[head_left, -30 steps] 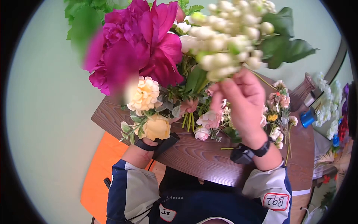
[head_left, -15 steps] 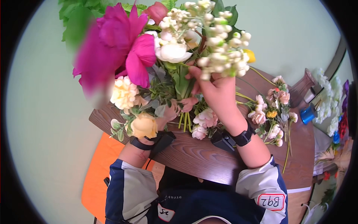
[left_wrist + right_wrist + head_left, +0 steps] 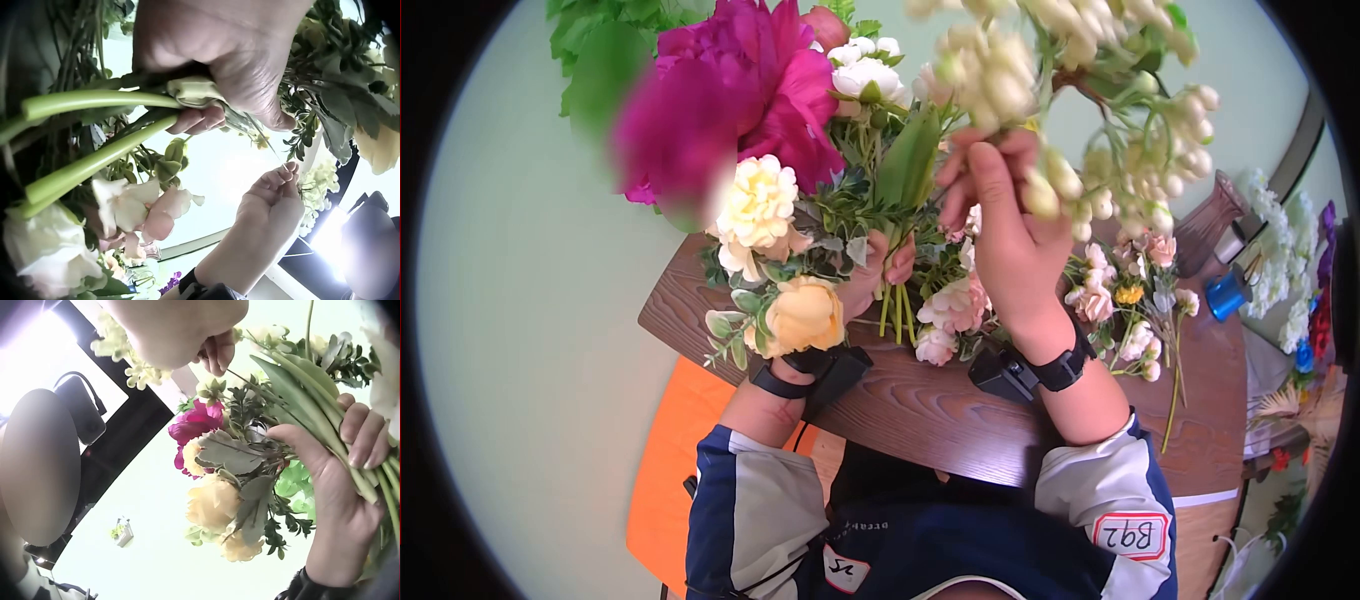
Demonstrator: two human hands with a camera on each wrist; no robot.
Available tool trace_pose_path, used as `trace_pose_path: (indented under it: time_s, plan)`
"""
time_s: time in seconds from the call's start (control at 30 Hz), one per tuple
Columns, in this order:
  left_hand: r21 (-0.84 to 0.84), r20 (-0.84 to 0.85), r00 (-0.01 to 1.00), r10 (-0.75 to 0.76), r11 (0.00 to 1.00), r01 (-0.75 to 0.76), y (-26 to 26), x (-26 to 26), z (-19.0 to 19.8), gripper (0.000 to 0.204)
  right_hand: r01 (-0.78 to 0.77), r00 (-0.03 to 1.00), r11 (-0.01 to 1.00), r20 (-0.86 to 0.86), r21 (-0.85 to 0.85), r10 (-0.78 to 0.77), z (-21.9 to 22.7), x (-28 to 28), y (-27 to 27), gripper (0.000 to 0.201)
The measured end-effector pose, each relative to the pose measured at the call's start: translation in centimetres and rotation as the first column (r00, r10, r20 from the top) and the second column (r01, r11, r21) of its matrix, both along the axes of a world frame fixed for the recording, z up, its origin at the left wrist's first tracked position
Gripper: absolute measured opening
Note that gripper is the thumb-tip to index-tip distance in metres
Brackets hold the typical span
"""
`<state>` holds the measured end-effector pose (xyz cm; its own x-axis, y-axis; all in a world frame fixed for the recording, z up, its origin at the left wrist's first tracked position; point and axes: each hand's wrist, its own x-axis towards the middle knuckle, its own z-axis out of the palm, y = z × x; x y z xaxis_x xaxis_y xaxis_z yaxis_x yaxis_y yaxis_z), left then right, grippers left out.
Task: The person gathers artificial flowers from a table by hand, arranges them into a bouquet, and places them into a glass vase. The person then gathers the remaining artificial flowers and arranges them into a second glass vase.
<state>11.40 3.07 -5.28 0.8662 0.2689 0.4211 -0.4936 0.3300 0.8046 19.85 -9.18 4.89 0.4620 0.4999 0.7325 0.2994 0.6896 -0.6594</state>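
Observation:
The left hand grips a bouquet by its green stems; in the right wrist view its fingers curl round them. A magenta peony, a cream flower and a yellow rose lean left, with white blooms behind. The right hand is raised at the bouquet's right, pinching a thin stem between thumb and fingers, as the left wrist view shows at the fingertips. White berry sprays hang above and beside that hand, partly hiding it.
Pink and white flowers lie on the brown table between the forearms, more flowers at the right. A blue spool and a glass vase stand at the far right. An orange surface is at the left.
The berry sprays have swung up and right from the bouquet since half a second ago, and the right hand has shifted slightly. The bouquet has tilted while the left hand keeps its hold.

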Motion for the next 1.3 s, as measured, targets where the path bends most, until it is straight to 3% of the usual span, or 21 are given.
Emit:
trace_pose_path:
  time_s: [0.03, 0.07, 0.1, 0.13, 0.17, 0.2, 0.3, 0.33, 0.4, 0.43, 0.47, 0.53, 0.67, 0.7, 0.77, 0.83, 1.03, 1.2, 1.3]
  plan:
    - [0.097, -0.096, 0.99, 0.106, 0.991, -0.097, -0.2, 0.0, 0.4, 0.062, 0.002, 1.0, 1.0, 0.0, -0.002, -0.002, -0.1, 0.1, 0.0, 0.015]
    - [0.097, -0.096, 0.99, 0.104, 0.991, -0.095, -0.3, 0.0, 0.5, 0.062, -0.012, 0.993, 0.997, 0.12, -0.073, 0.021, -0.4, 0.5, 0.1, 0.015]
    - [0.177, -0.129, 0.97, 0.208, 0.967, -0.183, -0.3, -0.1, 0.6, 0.059, -0.018, 0.971, 0.989, 0.234, -0.145, 0.052, -0.5, 0.7, 0.3, 0.014]
    - [0.26, -0.154, 0.938, 0.31, 0.929, -0.265, -0.4, -0.2, 0.6, 0.056, -0.016, 0.971, 0.99, 0.234, -0.144, 0.05, 0.0, 0.6, 0.2, 0.014]
    - [0.131, 0.1, 0.858, 0.504, 0.848, -0.513, 0.2, 0.9, -2.6, 0.039, -0.07, 0.976, 0.961, 0.179, -0.267, 0.121, 0.9, 0.4, 0.2, 0.014]
    - [0.133, 0.102, 0.859, 0.501, 0.849, -0.511, 0.3, 1.1, -2.4, 0.039, -0.128, 0.976, 0.916, 0.117, -0.381, 0.185, 1.5, 0.3, 0.3, 0.013]
    - [0.144, 0.099, 0.866, 0.49, 0.854, -0.5, 0.9, -2.1, -2.7, 0.038, -0.083, 0.988, 0.956, 0.106, -0.28, 0.116, 1.7, 0.4, 1.5, 0.012]
    - [0.148, 0.099, 0.868, 0.487, 0.855, -0.497, 9.4, 1.7, 7.9, 0.038, -0.078, 0.991, 0.961, 0.08, -0.266, 0.103, 1.9, 0.4, 1.6, 0.012]
    - [0.154, 0.093, 0.87, 0.485, 0.856, -0.494, 4.8, -0.4, 0.4, 0.037, -0.063, 0.996, 0.954, 0.047, -0.292, 0.08, 2.0, 0.1, 1.6, 0.01]
    - [0.155, 0.089, 0.87, 0.485, 0.856, -0.493, 1.9, -1.1, -1.6, 0.037, 0.075, 0.987, 0.964, 0.156, -0.254, -0.036, 1.8, 0.0, 1.5, 0.01]
    - [0.154, 0.083, 0.87, 0.485, 0.857, -0.492, 1.7, -0.7, -1.6, 0.036, 0.209, 0.954, 0.956, 0.258, -0.205, -0.153, 1.6, 0.0, 1.5, 0.009]
    - [0.145, 0.071, 0.871, 0.485, 0.859, -0.49, 1.5, -1.1, -2.0, 0.036, 0.238, 0.955, 0.948, 0.229, -0.213, -0.188, 1.5, 0.1, 1.2, 0.008]
    - [0.126, 0.036, 0.877, 0.478, 0.869, -0.479, 0.6, -2.6, -3.0, 0.035, 0.398, 0.862, 0.9, 0.407, -0.175, -0.302, 2.1, 0.4, 0.3, 0.006]
    - [0.125, 0.031, 0.879, 0.475, 0.871, -0.475, 0.9, -2.0, -2.6, 0.035, 0.441, 0.834, 0.89, 0.422, -0.12, -0.356, 2.1, 0.2, 0.2, 0.006]
    - [0.123, 0.024, 0.883, 0.47, 0.875, -0.469, 1.4, 4.0, -0.3, 0.034, 0.483, 0.801, 0.874, 0.434, -0.061, -0.412, 2.0, 0.0, 0.4, 0.006]
    - [0.123, 0.022, 0.885, 0.466, 0.877, -0.465, 2.2, -0.3, -1.1, 0.034, 0.555, 0.73, 0.831, 0.455, 0.04, -0.51, 1.6, 0.0, 0.9, 0.008]
    - [0.118, 0.008, 0.887, 0.461, 0.881, -0.459, 2.6, -1.1, -0.7, 0.032, 0.692, 0.625, 0.722, 0.503, -0.002, -0.597, 1.1, -0.4, 1.3, 0.016]
    - [0.118, -0.006, 0.892, 0.452, 0.886, -0.448, 14.0, -0.8, 5.7, 0.032, 0.746, 0.533, 0.662, 0.539, 0.064, -0.652, 1.3, 0.0, 1.2, 0.018]
    - [0.118, -0.022, 0.898, 0.439, 0.893, -0.434, 13.2, 2.3, 6.1, 0.031, 0.75, 0.511, 0.659, 0.587, 0.051, -0.627, 1.2, -0.5, 0.7, 0.023]
